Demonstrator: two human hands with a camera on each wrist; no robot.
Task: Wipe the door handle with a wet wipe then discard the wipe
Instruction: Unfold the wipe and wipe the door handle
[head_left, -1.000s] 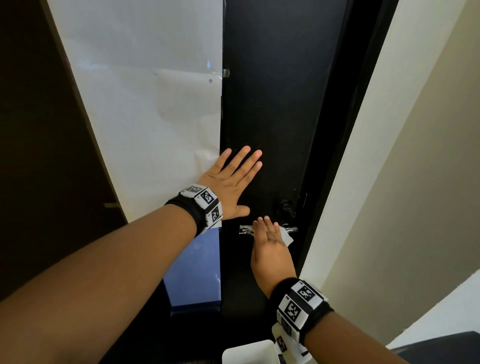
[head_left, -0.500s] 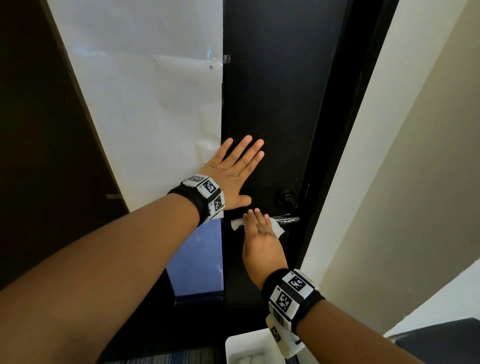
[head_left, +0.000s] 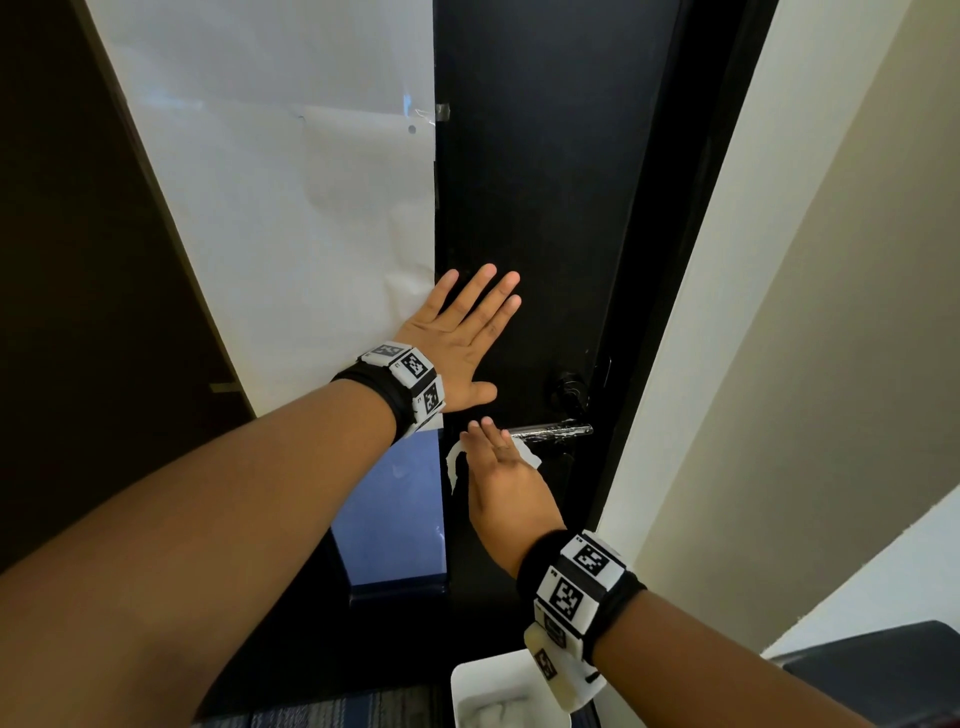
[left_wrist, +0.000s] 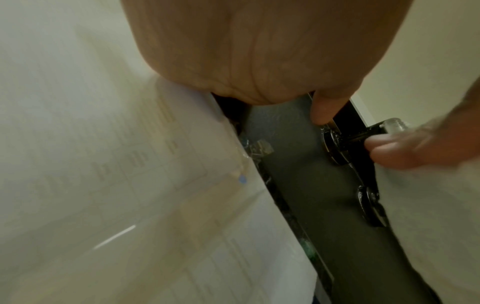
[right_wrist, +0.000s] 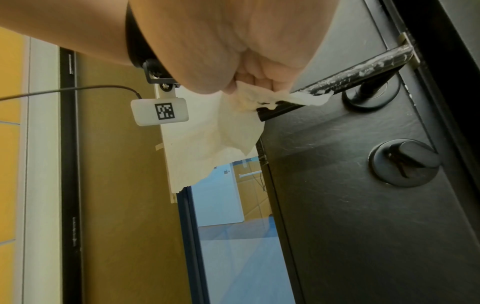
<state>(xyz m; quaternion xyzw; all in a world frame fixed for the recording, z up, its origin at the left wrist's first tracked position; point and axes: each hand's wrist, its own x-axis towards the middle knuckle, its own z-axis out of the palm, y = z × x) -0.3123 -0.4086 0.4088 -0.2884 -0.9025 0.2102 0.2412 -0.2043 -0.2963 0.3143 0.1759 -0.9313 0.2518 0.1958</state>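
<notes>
My left hand (head_left: 467, 332) lies flat with spread fingers against the black door (head_left: 545, 182), just above the lever. The metal door handle (head_left: 558, 430) sticks out leftward from its round rose and carries white streaks (right_wrist: 363, 70). My right hand (head_left: 491, 441) grips the white wet wipe (head_left: 454, 462) around the handle's free end. In the right wrist view the wipe (right_wrist: 228, 131) is bunched under the fingers and hangs loose below the bar. The left wrist view shows my left palm (left_wrist: 259, 51) on the door and the handle (left_wrist: 369, 131) beside it.
A round thumb-turn lock (right_wrist: 405, 162) sits near the handle. White paper (head_left: 291, 208) covers the glass panel left of the door. A white bin (head_left: 467, 691) with something crumpled inside stands on the floor below my right wrist. A pale wall (head_left: 831, 312) rises at the right.
My right hand has slid the wipe leftward along the handle to its free end, baring more of the bar. The left hand stays pressed on the door.
</notes>
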